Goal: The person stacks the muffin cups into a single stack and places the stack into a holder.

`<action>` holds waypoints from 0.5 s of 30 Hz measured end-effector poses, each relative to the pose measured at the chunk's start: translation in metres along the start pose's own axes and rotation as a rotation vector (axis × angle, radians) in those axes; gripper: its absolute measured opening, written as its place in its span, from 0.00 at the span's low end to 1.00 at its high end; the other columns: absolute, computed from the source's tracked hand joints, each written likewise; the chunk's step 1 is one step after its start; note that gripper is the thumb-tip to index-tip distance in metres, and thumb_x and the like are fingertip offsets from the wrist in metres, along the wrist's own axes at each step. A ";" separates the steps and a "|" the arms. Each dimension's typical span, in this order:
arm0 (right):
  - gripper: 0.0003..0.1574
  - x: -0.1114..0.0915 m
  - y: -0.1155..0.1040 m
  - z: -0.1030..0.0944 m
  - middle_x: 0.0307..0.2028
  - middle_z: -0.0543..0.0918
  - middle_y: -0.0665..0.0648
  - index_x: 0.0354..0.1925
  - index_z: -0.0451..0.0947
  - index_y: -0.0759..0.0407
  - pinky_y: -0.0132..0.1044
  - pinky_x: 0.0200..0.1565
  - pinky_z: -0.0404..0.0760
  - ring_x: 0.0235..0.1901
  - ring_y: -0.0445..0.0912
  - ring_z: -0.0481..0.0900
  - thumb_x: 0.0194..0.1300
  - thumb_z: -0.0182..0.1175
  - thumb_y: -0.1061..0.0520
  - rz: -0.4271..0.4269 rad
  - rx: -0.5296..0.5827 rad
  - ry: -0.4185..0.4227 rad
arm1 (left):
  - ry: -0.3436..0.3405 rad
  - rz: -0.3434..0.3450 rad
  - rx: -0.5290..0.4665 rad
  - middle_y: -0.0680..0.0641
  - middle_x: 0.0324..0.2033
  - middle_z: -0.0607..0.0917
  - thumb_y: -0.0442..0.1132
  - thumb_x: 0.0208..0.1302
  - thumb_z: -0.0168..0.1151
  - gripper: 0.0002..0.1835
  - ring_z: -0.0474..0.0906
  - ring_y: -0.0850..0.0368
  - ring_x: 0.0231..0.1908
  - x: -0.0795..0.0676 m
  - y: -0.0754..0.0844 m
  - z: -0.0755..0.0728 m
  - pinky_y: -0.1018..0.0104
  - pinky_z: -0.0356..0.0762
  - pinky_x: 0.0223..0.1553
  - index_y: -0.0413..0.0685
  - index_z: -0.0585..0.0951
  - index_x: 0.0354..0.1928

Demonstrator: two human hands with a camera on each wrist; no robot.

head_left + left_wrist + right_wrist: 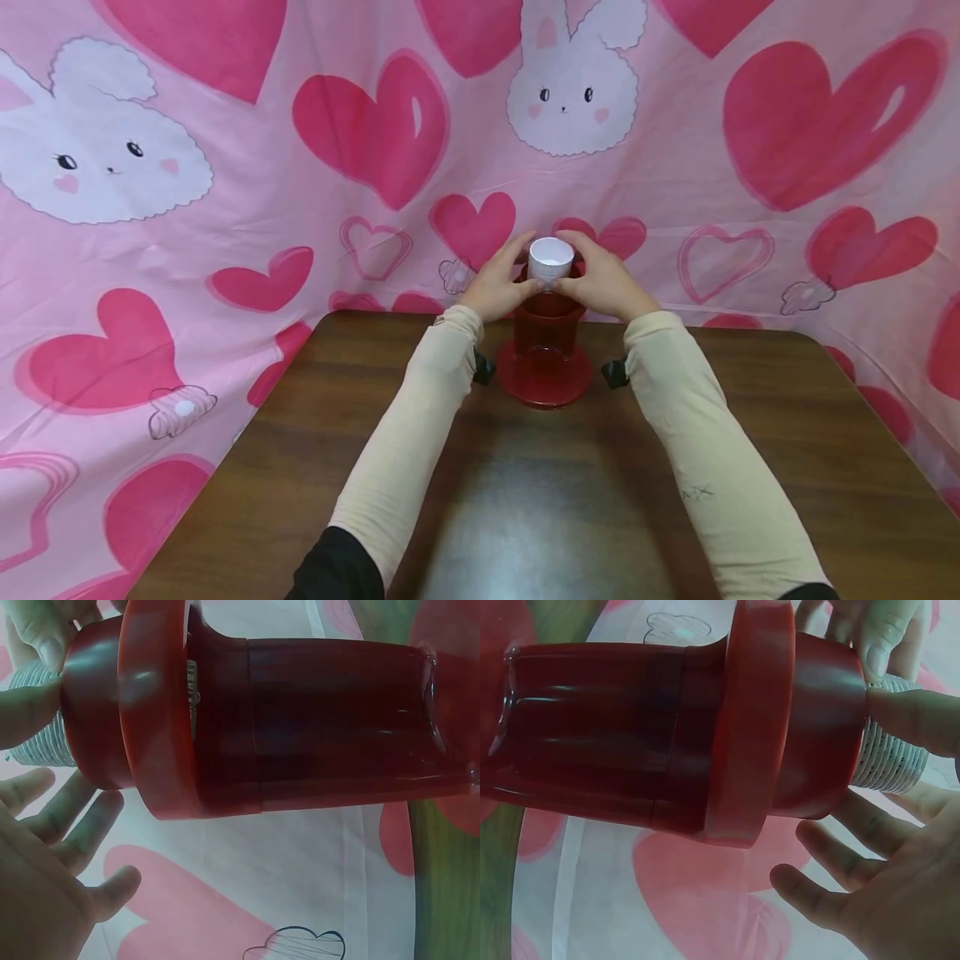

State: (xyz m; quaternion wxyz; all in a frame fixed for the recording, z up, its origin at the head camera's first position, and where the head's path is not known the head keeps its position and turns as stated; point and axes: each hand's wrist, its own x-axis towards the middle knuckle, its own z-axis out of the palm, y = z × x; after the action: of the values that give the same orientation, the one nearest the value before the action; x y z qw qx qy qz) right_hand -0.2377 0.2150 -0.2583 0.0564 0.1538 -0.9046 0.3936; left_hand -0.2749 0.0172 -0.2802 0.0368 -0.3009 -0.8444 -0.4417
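Observation:
A red translucent cylindrical holder [545, 337], with a collar and a wide round base, stands upright at the far side of the table. Out of its top rises a stack of white disposable cups [551, 260], ribbed by many rims in the left wrist view. My left hand [492, 286] grips the stack from the left, and my right hand [609, 285] grips it from the right. Both thumbs meet on its near side. In the right wrist view, the lower fingers [840, 855] spread beside the holder's upper rim. Inside the holder, the cups are mostly hidden.
The brown wooden table [517, 492] carries the holder close to its far edge. Behind it hangs a pink cloth [480, 150] with hearts and rabbits. A small black device [615, 373] hangs under each wrist, beside the base.

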 end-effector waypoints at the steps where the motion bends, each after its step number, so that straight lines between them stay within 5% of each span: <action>1: 0.47 -0.001 0.000 -0.001 0.65 0.72 0.65 0.75 0.58 0.56 0.59 0.64 0.68 0.64 0.61 0.70 0.64 0.67 0.58 0.001 0.000 0.001 | -0.003 0.005 0.001 0.43 0.65 0.73 0.36 0.67 0.67 0.40 0.70 0.50 0.65 0.000 0.000 0.001 0.57 0.69 0.64 0.48 0.60 0.77; 15: 0.47 -0.005 0.000 -0.006 0.65 0.71 0.69 0.76 0.55 0.61 0.59 0.63 0.68 0.64 0.62 0.69 0.66 0.65 0.59 0.051 0.011 -0.047 | -0.024 0.035 0.025 0.42 0.61 0.75 0.37 0.69 0.65 0.38 0.71 0.50 0.62 -0.002 0.002 0.006 0.62 0.68 0.64 0.45 0.60 0.77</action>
State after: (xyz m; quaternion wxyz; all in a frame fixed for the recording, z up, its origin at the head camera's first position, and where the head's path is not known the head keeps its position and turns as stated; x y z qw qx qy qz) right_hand -0.2329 0.2200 -0.2555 0.0243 0.1404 -0.9071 0.3959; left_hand -0.2716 0.0215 -0.2831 0.0380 -0.3207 -0.8448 -0.4266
